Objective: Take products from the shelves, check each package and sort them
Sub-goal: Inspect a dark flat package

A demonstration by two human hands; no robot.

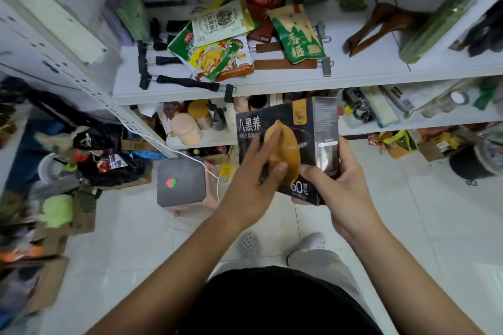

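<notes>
Standing before white metal shelves [367, 68], where colourful foil snack pouches [217, 43] lie at eleven o'clock, a person inspects a black rectangular cardboard box printed with a gold oval [324, 119], held mid-frame. The left hand [253, 182], at the box's seven o'clock, lays straight, spread fingers on its front. The right hand [340, 179], at five o'clock, grips its lower corner.

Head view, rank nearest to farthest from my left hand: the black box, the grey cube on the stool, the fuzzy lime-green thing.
1. The black box: touching, right under the fingers of the left hand.
2. The grey cube: to the left, on the pink stool.
3. The fuzzy lime-green thing: far left, among the clutter.
</notes>
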